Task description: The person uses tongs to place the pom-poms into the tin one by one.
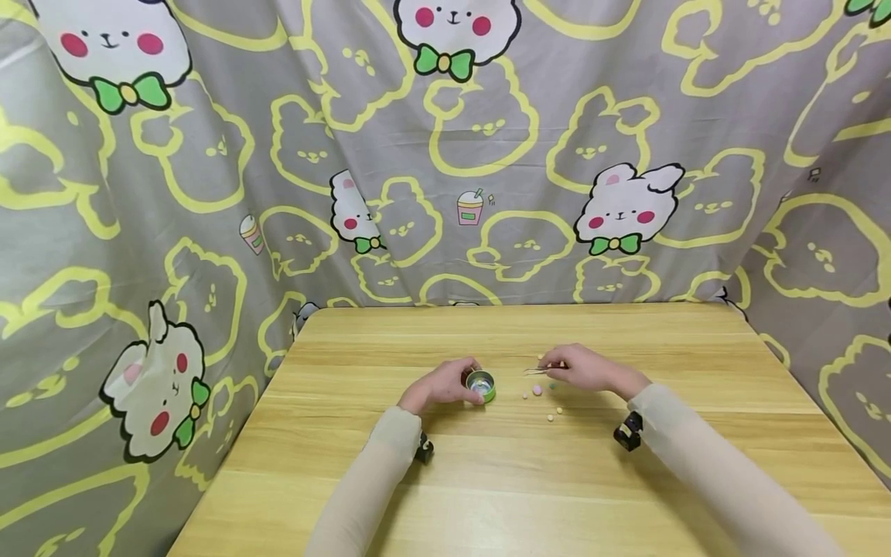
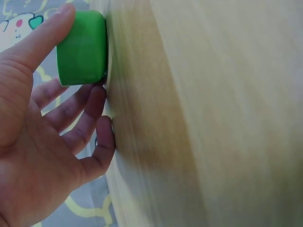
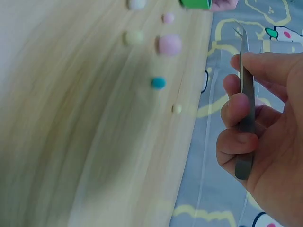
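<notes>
My left hand (image 1: pixel 445 382) holds a small round green tin (image 2: pixel 84 49) on the table, thumb on one side and fingers on the other. In the head view the tin's open top shows a shiny metal inside. My right hand (image 1: pixel 586 367) grips slim metal tweezers (image 3: pixel 245 113) above the table, their fine tips slightly apart with nothing visible between them. Around and below the tweezers lie several little balls: a larger pink ball (image 3: pixel 170 45), a small pink ball (image 3: pixel 168 18), a teal ball (image 3: pixel 158 82) and a pale yellow ball (image 3: pixel 176 109).
Nearer to me on the wooden table (image 1: pixel 487 487) lie two cream balls, one the closest ball (image 1: pixel 550 418). A grey patterned curtain (image 1: pixel 431 255) hangs along the back and both sides. A black wrist camera (image 1: pixel 628 432) sits under the right sleeve.
</notes>
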Action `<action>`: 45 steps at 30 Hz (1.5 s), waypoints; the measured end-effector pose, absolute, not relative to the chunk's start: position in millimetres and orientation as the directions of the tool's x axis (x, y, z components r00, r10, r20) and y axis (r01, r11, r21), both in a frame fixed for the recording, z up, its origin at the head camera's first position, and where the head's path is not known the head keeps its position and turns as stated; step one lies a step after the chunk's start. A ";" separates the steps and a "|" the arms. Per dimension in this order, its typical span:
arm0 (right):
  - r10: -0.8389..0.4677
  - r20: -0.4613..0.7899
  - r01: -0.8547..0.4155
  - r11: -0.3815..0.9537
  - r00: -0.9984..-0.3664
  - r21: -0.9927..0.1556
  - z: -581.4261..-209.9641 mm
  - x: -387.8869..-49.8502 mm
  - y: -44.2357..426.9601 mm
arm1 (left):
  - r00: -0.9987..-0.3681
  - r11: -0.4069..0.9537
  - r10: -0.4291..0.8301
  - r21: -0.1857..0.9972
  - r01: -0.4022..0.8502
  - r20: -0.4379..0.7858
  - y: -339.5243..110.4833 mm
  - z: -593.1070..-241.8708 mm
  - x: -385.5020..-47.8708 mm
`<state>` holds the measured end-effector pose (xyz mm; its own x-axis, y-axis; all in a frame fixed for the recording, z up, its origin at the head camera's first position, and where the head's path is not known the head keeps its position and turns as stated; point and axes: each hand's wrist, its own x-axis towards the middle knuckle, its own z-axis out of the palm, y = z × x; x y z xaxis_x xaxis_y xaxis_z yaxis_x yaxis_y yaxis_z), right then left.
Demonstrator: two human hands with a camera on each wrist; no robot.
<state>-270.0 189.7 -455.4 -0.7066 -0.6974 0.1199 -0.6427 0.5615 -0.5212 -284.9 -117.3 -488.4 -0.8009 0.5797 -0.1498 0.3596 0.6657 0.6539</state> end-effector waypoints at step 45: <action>-0.688 0.060 -0.607 0.591 -0.723 -0.531 -495.8 -235.0 238.9 | -0.790 0.642 0.598 0.672 0.370 -0.135 -119.3 -489.6 -283.6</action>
<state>-235.0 238.9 -495.8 -0.7232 -0.6880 0.0604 -0.6070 0.5914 -0.5309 -283.6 -119.3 -489.6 -0.7904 0.5975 -0.1352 0.3703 0.6417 0.6716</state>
